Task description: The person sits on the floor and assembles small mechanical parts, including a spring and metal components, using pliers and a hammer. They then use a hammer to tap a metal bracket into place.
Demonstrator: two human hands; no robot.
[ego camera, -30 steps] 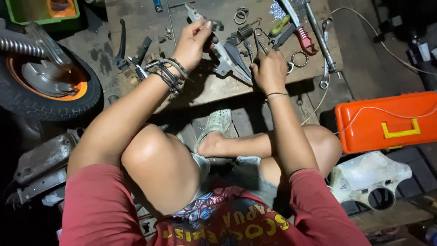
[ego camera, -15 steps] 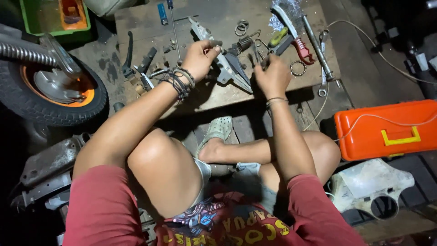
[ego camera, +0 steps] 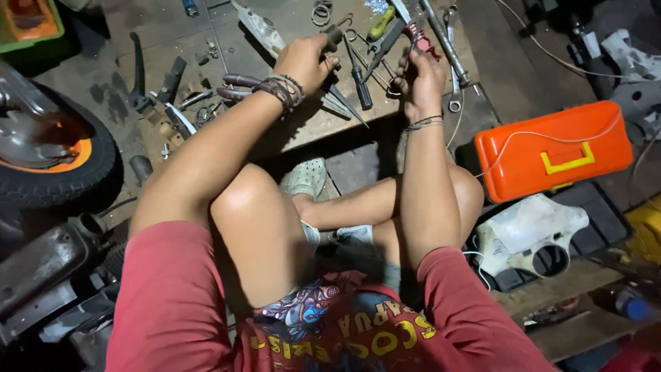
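A person sits cross-legged on the floor at a low wooden desk (ego camera: 310, 131) strewn with tools and metal parts, both hands working at its far side. The left hand (ego camera: 306, 62), its wrist ringed with dark bracelets, is curled around a small dark ribbed cylindrical part (ego camera: 334, 34), thumb and fingers pinching it just above the board. The right hand (ego camera: 420, 76) is closed too, fingers bent around a red-handled tool (ego camera: 421, 38) whose working end is hidden behind the knuckles; what kind of tool it is cannot be told. Between the two hands, on the desk, lie a black-handled screwdriver (ego camera: 359, 86) and a pair of dark pliers (ego camera: 382, 45), with a yellow-handled screwdriver (ego camera: 380, 22) just beyond. A long steel wrench (ego camera: 444, 41) lies along the desk's right edge, beside the right hand. Loose steel rings (ego camera: 322, 12) sit near the desk's far edge, and another pair of pliers (ego camera: 237, 86) rests left of the left wrist. Off the desk's right side stands an orange plastic case (ego camera: 551, 148) with a yellow latch, and nearer the person a white plastic cover (ego camera: 530, 231). Off the desk's left side lies a wheel with a black tyre (ego camera: 65, 176) and an orange rim.
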